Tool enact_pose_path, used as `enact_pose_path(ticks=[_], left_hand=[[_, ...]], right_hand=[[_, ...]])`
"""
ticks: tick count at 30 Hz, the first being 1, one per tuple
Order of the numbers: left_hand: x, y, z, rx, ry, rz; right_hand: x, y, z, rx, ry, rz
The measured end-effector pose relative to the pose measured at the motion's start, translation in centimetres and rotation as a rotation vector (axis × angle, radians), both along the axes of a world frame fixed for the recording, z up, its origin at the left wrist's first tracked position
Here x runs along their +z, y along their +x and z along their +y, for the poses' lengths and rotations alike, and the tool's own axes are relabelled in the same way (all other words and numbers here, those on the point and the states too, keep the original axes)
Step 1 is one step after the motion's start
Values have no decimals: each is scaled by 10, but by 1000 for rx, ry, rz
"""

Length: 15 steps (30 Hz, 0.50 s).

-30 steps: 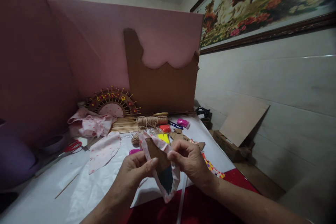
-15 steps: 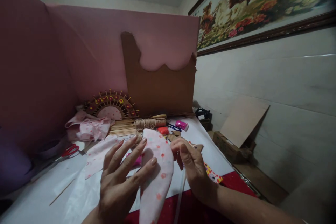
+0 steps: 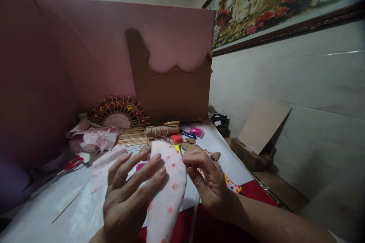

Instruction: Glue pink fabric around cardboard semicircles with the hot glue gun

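A pale pink floral fabric piece [image 3: 169,193], with a curved right edge, is held up over the table. My left hand [image 3: 128,190] rests its long fingers along the left side of the piece; its thumb is hidden, apparently behind. At the upper right edge my right hand [image 3: 209,180] has thumb and forefinger pinched together on the fabric. Behind the left fingers lies a flat scrap of the same floral fabric [image 3: 98,176]. Whether anything stiff backs the held piece cannot be seen.
A decorated half-round fan [image 3: 116,120] stands at the back beside crumpled floral cloth [image 3: 98,138]. Wooden sticks [image 3: 131,137], a twine roll [image 3: 161,131] and pink packets [image 3: 196,133] lie ahead. Red-handled scissors [image 3: 74,162] and a single stick [image 3: 65,208] are at left. Torn cardboard [image 3: 173,93] rises behind.
My right thumb and forefinger have closed on the fabric's upper right edge. The piece and my left hand have shifted slightly left. The view has tilted down slightly.
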State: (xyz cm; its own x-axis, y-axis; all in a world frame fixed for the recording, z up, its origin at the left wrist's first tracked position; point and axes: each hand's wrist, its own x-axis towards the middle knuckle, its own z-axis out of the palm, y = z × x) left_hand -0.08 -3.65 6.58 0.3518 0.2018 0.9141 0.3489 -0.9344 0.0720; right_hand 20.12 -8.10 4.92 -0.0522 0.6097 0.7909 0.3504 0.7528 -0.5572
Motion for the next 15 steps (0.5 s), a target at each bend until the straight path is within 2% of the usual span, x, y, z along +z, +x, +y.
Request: enact_pose_path(ticks=[2,6,8,11,15], left_hand=[[0,4,-2,-121,-262,-18],[-2,15,-4,-293,-1046,-213],[-5,18,-2,-392,-1318,-269],[-9,19,0,-502,-1496,-265],[-12,19,-1,-564,-1547,-243]], right_hand=[[3,1,0,-34,2,-16],[7,0,1,-94,-98,-17],[6,-2,2,-55,-166,29],[3,-6,5,45,-329,150],[2,-10,7,111,-496,287]])
